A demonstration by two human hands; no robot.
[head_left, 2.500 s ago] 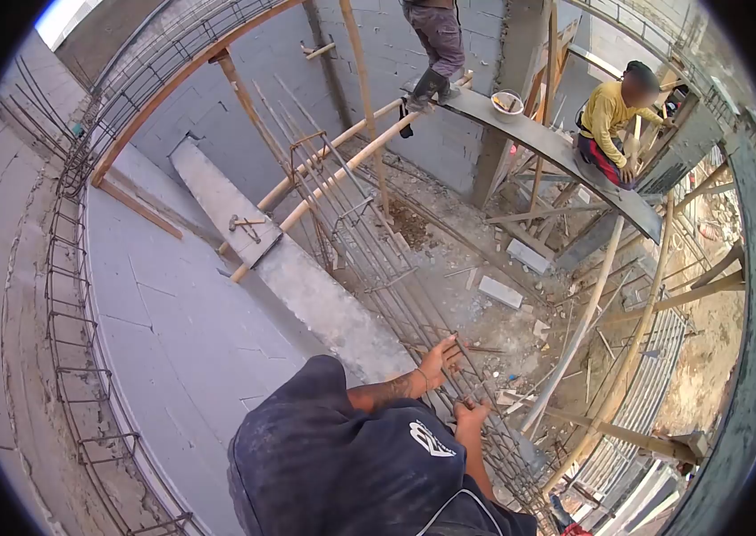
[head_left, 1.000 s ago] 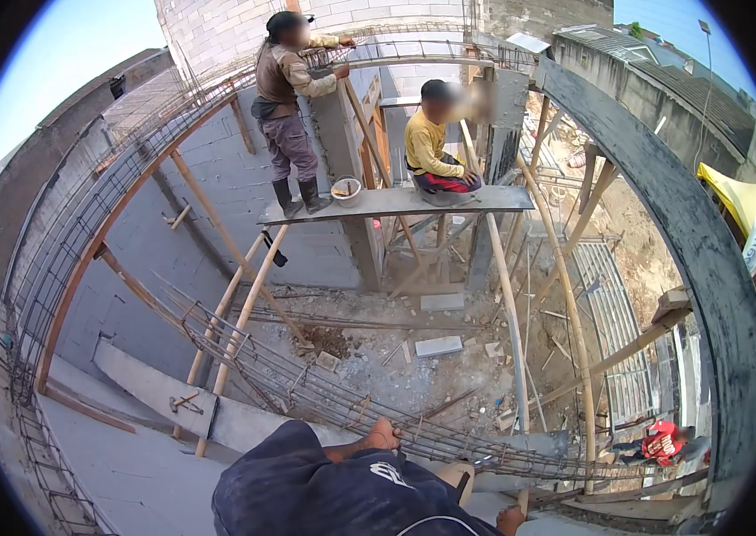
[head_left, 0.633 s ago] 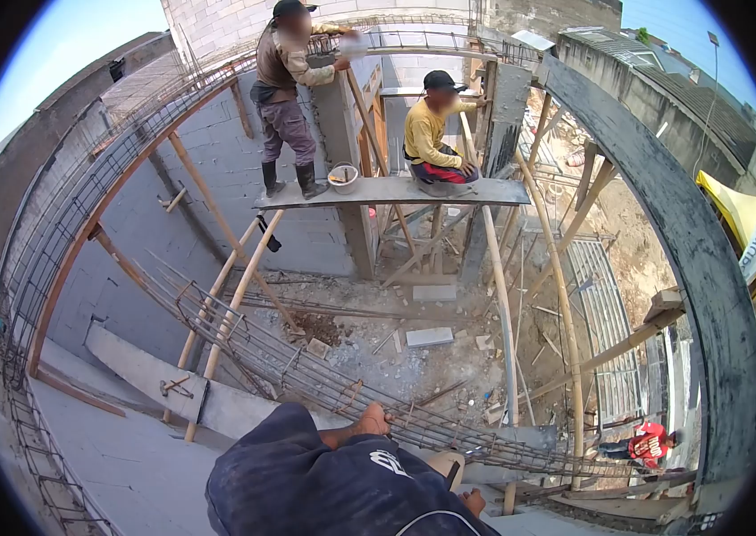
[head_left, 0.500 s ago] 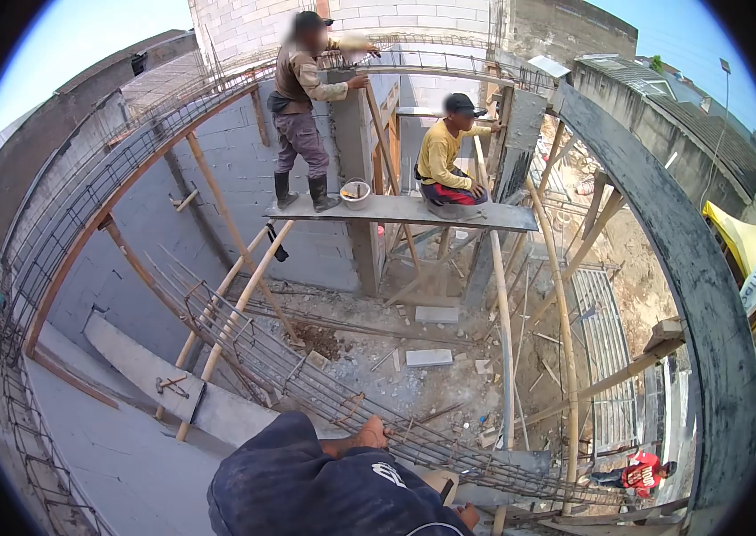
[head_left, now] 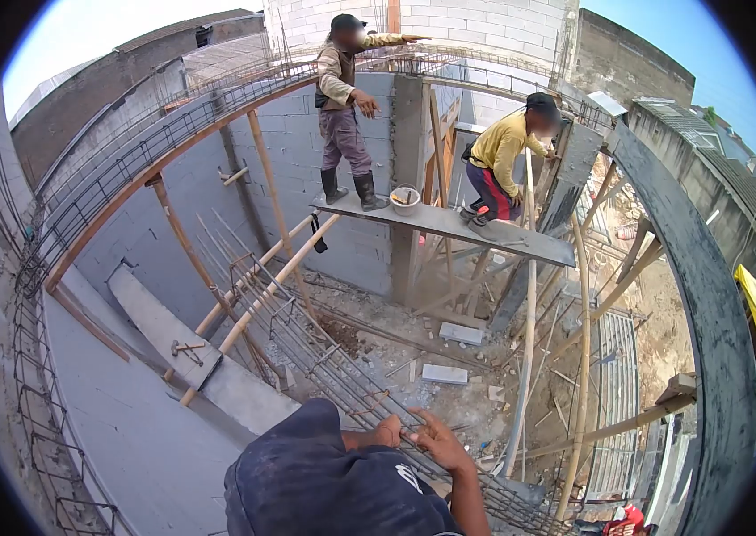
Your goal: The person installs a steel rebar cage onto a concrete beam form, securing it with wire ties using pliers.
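Note:
A long rebar cage (head_left: 324,362) of thin steel bars and ties slopes from the left down to the lower right, in front of my body. My left hand (head_left: 387,431) is closed at one of its bars, close against my dark blue shirt. Right beside it, my right hand (head_left: 439,442) has its fingers curled over the bars, thumb and forefinger near the left hand. Whether a small wire or tool sits between the fingers is too small to tell.
A hammer (head_left: 189,351) lies on a grey plank (head_left: 150,317) at left. Two co-workers, one standing (head_left: 342,116) and one crouching (head_left: 503,161), are on a raised board (head_left: 449,223) with a bucket (head_left: 405,202). Bamboo poles (head_left: 582,375) rise at right. A person in red (head_left: 625,520) is below.
My right hand has come up from the lower edge to the rebar cage beside my left hand. The standing co-worker now stretches an arm out; the crouching one leans forward. The view has shifted.

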